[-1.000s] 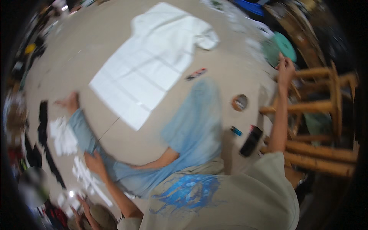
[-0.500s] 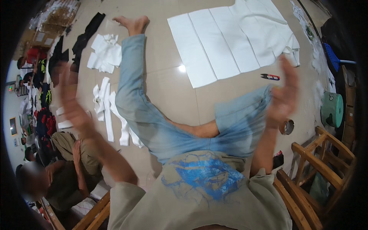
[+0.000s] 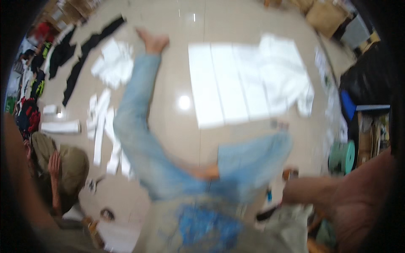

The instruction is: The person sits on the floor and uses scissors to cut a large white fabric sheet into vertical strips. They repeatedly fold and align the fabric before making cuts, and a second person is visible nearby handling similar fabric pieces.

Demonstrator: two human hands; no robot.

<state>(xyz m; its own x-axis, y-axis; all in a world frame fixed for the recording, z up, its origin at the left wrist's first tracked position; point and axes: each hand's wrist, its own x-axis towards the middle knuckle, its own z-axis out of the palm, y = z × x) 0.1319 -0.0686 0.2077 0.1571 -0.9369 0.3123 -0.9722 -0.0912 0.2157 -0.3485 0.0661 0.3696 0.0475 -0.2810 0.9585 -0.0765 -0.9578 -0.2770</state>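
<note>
My right hand [image 3: 365, 181] is raised very close to the camera at the lower right edge, blurred, fingers hidden. At the left rim only my raised forearm shows; that hand is out of view. My jeans-clad legs [image 3: 137, 118] are spread on the floor around a bare patch. Beyond them lies a white fabric garment [image 3: 249, 84] with lengthwise lines, a small blurred cutting tool [image 3: 279, 125] below it. White strips [image 3: 101, 122] and a crumpled white pile [image 3: 112, 63] lie left of my leg. A tape roll [image 3: 290, 173] and a blue lighter [image 3: 269, 194] are by my right knee.
A co-worker [image 3: 63, 168] sits close at lower left. Black cloth strips [image 3: 90, 52] and coloured piles [image 3: 29, 114] line the left. A green spool [image 3: 341, 156], cartons [image 3: 365, 139], a brown box [image 3: 327, 17] and black bags [image 3: 363, 71] are at the right.
My hands moved from low at the legs, through in front of me, up toward the head and frame edges. The view has swung, so the floor items sit differently in the picture.
</note>
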